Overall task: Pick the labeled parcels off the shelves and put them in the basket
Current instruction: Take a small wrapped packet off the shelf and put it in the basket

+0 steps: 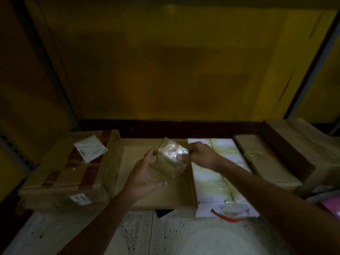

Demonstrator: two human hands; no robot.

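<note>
I hold a small parcel wrapped in shiny clear tape in front of me, above a flat cardboard sheet. My left hand cups it from below and on its left side. My right hand pinches its upper right corner. A large brown box with red tape and two white labels lies at the left. No basket is in view.
A white taped parcel with a red strap lies right of the sheet. Brown wrapped parcels lie further right, with a pink item at the edge. A yellow wall stands behind. Speckled floor lies below.
</note>
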